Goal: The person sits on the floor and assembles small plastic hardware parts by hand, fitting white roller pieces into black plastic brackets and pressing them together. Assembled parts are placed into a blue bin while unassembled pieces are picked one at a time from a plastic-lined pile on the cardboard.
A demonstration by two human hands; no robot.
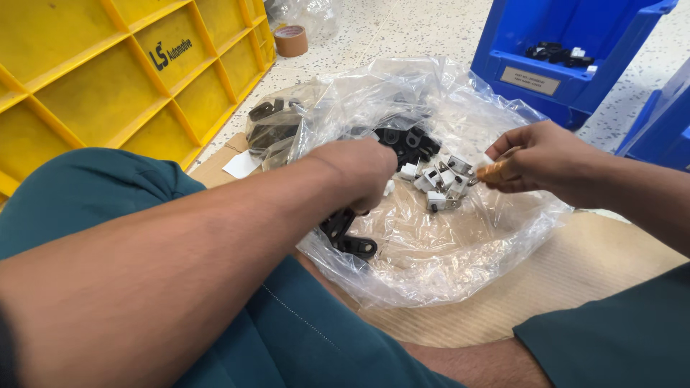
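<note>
A clear plastic bag (445,266) lies open on brown cardboard between my knees. Inside it are black plastic brackets (411,142) and a small heap of white clip parts (440,181). My left hand (359,169) reaches into the bag with its fingers curled down over a black bracket (346,233); the fingertips are hidden. My right hand (543,158) hovers at the bag's right rim, pinching a small tan, brass-coloured part (494,172) just right of the white clips.
A yellow divided crate (108,79) stands at the left, a roll of brown tape (290,40) behind it. Blue bins (568,50) with black parts stand at the back right. A second bag of black parts (272,126) lies behind. My teal-trousered legs frame the bag.
</note>
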